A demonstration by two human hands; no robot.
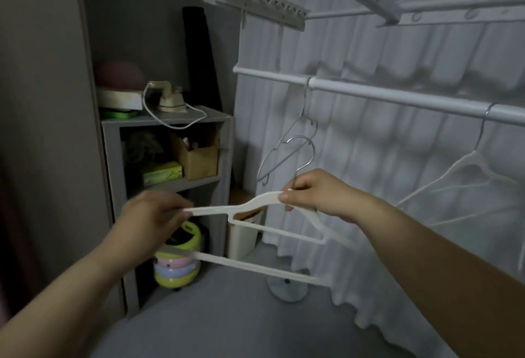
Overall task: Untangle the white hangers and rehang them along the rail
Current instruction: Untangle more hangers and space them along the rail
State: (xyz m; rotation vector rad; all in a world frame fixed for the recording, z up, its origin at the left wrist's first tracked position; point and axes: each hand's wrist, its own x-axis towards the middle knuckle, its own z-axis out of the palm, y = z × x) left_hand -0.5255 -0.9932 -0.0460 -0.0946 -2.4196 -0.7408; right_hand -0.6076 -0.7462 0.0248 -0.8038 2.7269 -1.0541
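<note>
Pale pleated curtain (pixel 369 136) behind; white metal rail (pixel 397 96) ran above the fingers. Right hand (pixel 321 195) pinched the white plastic hanger (pixel 267 198) at its neck; left hand (pixel 150 215), fingers curled, gripped its arm tip, probably to pull tangled frames apart.

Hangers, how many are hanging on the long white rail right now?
2. A thin wire hanger hangs near the rail's left end; a white hanger hangs further right, where more may be tangled behind it.

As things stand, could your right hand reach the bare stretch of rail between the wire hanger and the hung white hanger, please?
Probably yes: the right hand, gripping the held white hanger, is below the rail, with nothing hanging across that stretch.
</note>
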